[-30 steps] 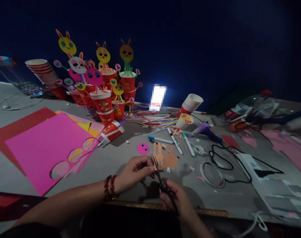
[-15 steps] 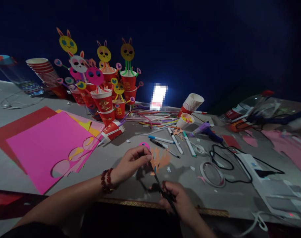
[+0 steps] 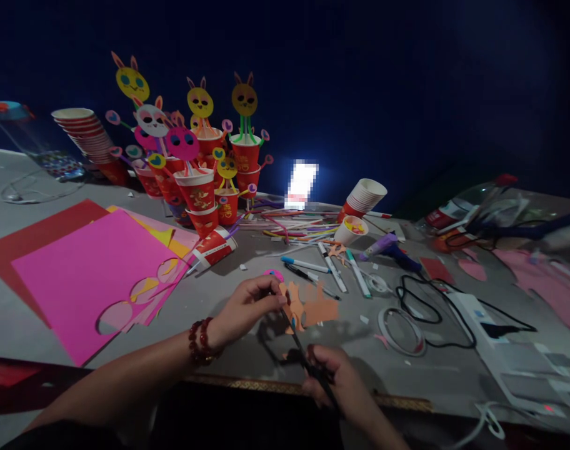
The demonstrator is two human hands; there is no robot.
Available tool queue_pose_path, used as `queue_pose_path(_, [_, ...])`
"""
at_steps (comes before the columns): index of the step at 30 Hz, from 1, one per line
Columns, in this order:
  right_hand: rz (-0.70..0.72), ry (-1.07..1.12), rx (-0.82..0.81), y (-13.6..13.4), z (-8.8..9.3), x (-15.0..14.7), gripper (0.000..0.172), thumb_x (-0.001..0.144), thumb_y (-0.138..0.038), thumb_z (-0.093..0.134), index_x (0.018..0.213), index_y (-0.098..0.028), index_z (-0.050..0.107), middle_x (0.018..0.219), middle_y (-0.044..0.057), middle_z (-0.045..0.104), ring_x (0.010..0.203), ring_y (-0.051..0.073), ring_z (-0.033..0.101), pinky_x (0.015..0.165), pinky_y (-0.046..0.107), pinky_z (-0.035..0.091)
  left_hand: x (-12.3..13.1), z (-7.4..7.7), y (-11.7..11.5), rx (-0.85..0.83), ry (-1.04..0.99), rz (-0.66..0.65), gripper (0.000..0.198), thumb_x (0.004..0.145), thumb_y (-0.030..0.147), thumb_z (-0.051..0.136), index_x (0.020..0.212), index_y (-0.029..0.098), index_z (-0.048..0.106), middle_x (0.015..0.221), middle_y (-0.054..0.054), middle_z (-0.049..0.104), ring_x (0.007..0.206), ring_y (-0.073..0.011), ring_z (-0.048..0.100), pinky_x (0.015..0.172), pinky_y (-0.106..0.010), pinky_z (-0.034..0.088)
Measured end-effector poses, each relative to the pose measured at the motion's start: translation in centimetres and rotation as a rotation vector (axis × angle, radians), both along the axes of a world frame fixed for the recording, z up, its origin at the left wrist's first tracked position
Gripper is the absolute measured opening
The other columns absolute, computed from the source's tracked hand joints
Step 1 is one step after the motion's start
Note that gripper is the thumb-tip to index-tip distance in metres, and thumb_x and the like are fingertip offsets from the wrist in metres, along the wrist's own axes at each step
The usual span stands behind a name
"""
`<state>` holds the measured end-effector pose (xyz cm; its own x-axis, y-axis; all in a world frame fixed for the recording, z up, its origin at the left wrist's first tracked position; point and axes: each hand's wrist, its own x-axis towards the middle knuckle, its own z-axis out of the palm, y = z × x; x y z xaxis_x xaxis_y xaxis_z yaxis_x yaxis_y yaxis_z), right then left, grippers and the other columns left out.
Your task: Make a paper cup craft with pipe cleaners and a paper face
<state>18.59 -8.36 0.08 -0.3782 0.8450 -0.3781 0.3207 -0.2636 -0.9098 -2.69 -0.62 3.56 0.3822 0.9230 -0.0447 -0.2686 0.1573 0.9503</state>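
Observation:
Between thumb and fingers, my left hand [image 3: 254, 306] pinches an orange paper cutout [image 3: 297, 306] with a curvy cut edge; a flap of it stretches to the right. Black-handled scissors [image 3: 319, 373] are gripped in my right hand [image 3: 336, 375], close to the table's front edge. Their blades point up and left and meet the lower part of the paper, near my left fingertips. Whether the blades are apart is hard to make out. Just behind my left hand lies a small pink paper piece [image 3: 274, 274]. A small orange scrap lies below the paper.
Left are pink paper sheets [image 3: 92, 269] and red paper cups [image 3: 195, 190] with rabbit faces. Behind the hands lie markers [image 3: 332, 265], pipe cleaners [image 3: 285, 228] and a lit, blurred screen [image 3: 301, 184]. Rightward are a glue gun [image 3: 392, 250], tape roll [image 3: 401, 330] and power strip [image 3: 486, 344].
The orange paper has turned, and its flap now reaches farther right. My left hand stays nearly in place, and the scissors have barely shifted. The view has moved slightly.

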Motion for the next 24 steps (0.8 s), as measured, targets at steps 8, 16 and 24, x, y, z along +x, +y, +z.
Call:
queue_pose_path(8, [-0.004,0.136,-0.107,-0.2,-0.6,0.2,0.061,0.059,-0.076,0.071,0.068,-0.020,0.048,0.050,-0.009,0.041,0.038,0.006,0.036,0.039,0.019,0.028,0.0,-1.0,0.1,-0.042,-0.048,0.019,0.020,0.077,0.031,0.074,0.073,0.015,0.063,0.077,-0.002,0.062,0.071,-0.0129,0.056,0.068,-0.024,0.046])
queue_pose_path(16, [0.019,0.178,-0.121,-0.1,-0.3,0.5,0.066,0.059,-0.082,0.066,0.069,-0.020,0.047,0.051,-0.007,0.044,0.038,0.006,0.038,0.040,0.019,0.027,0.3,-0.6,0.0,-0.043,-0.093,-0.006,0.022,0.080,0.033,0.073,0.074,0.014,0.061,0.071,0.000,0.063,0.063,-0.0124,0.059,0.064,-0.025,0.046])
queue_pose_path(24, [0.006,0.213,-0.145,0.0,-0.1,0.5,0.065,0.059,-0.081,0.067,0.069,-0.019,0.047,0.052,-0.006,0.046,0.038,0.006,0.040,0.038,0.018,0.028,0.2,-0.5,-0.1,0.002,-0.070,0.025,0.025,0.082,0.036,0.071,0.077,0.015,0.059,0.070,0.000,0.062,0.062,-0.0117,0.059,0.062,-0.024,0.046])
